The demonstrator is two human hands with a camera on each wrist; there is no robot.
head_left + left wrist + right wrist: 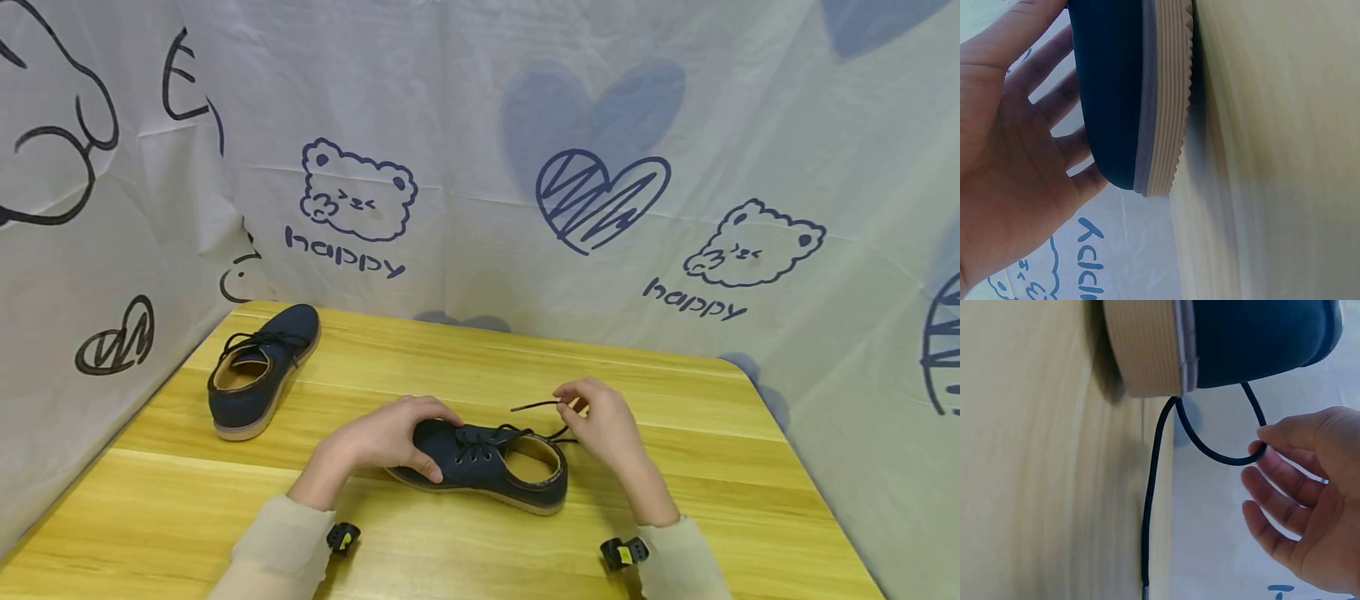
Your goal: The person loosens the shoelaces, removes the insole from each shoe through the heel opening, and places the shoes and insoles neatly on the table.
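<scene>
A dark blue lace-up shoe (480, 471) lies across the table, toe to the left and heel to the right. My left hand (390, 429) grips its toe, thumb on the near side and fingers over the far side. In the left wrist view the shoe's tan ridged sole (1169, 94) stands beside the wood. Behind the heel, my right hand (603, 429) pinches a black shoelace (1216, 456) between thumb and forefinger. One end of a lace (534, 406) sticks out leftward from those fingertips, above the shoe. Another length of lace (1149, 519) lies past the heel.
The matching shoe (258, 379) stands at the table's far left, its laces tied in a bow. Under everything is a yellow wood-grain table (420, 367). A white printed cloth (465, 167) hangs along its back and sides.
</scene>
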